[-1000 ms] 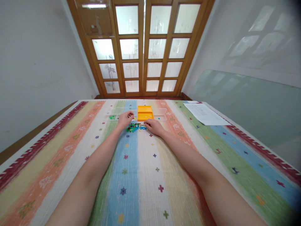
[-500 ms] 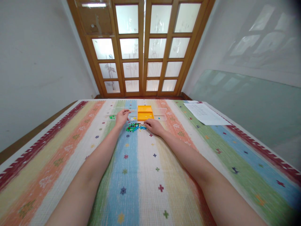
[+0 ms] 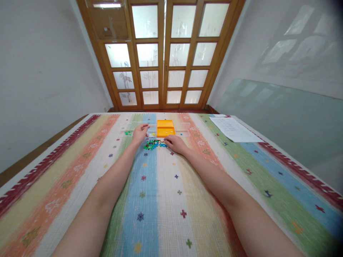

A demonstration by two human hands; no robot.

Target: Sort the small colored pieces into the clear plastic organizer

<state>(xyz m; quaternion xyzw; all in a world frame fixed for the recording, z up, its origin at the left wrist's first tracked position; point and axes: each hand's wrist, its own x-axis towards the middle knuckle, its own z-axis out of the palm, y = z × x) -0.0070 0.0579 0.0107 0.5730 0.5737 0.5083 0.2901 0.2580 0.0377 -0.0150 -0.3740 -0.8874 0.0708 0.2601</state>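
A pile of small coloured pieces [image 3: 152,145], mostly green and blue with some dark red and yellow ones, lies on the tablecloth. My right hand [image 3: 174,143] rests at the pile's right side, its fingers bent and pressed together at the pieces; what they pinch is too small to make out. Over the left clear plastic box [image 3: 122,135] hangs my left hand [image 3: 139,133], thumb and fingers brought together, their contents too tiny to tell. Green pieces [image 3: 128,133] and yellow pieces [image 3: 153,134] sit in that box. Between the clear boxes stands an open orange box [image 3: 165,124] with a few pale pieces inside.
Another clear plastic box [image 3: 185,130] holding a blue piece is to the right of the orange one. Printed paper sheets [image 3: 233,129] lie at the table's far right. A striped tablecloth [image 3: 166,200] covers the table; wooden glazed doors [image 3: 164,71] stand beyond it.
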